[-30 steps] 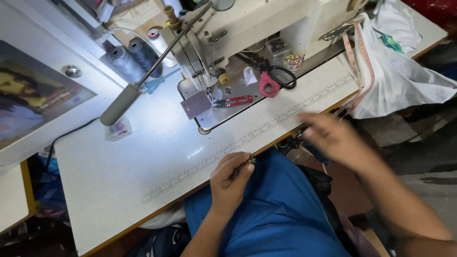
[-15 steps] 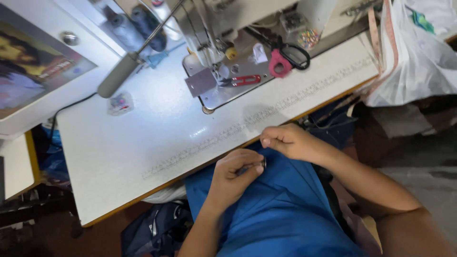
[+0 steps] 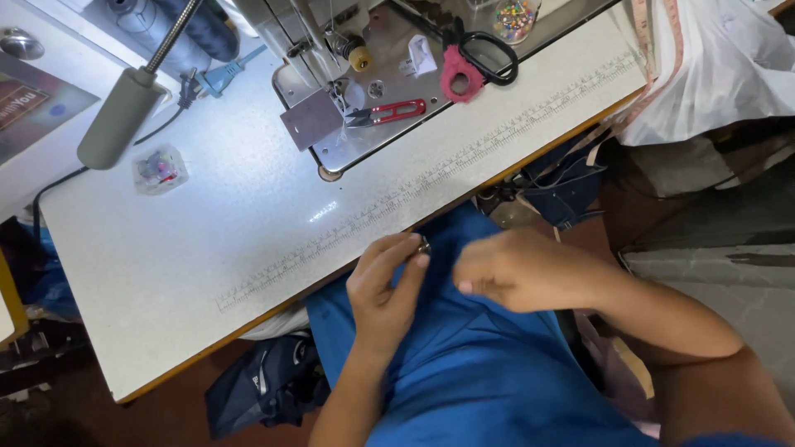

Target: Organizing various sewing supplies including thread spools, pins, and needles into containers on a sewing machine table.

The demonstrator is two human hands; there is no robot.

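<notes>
I'm pinching a small metal bit [image 3: 424, 245] w/ my left hand [image 3: 383, 290], fingers clamped on it, right at the table edge [image 3: 273, 308]. Blue cloth [image 3: 464, 364] is lying in my lap under both hands, running away from the table toward me. My right hand [image 3: 517, 269] is hovering just beside the left, fingers curled together; can't tell if it's gripping cloth. Red snips [image 3: 387, 112] and scissors [image 3: 472, 60] are sitting well apart, up by the machine.

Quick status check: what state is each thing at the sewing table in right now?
Left hand: grip pinching a small metal piece at the blue fabric's edge.
Right hand: fingers curled, resting on the blue fabric.
Scissors: lying closed on the machine bed.
Red thread snips: lying flat, untouched.
Lamp: head over the table; lit or not, cannot tell.
</notes>
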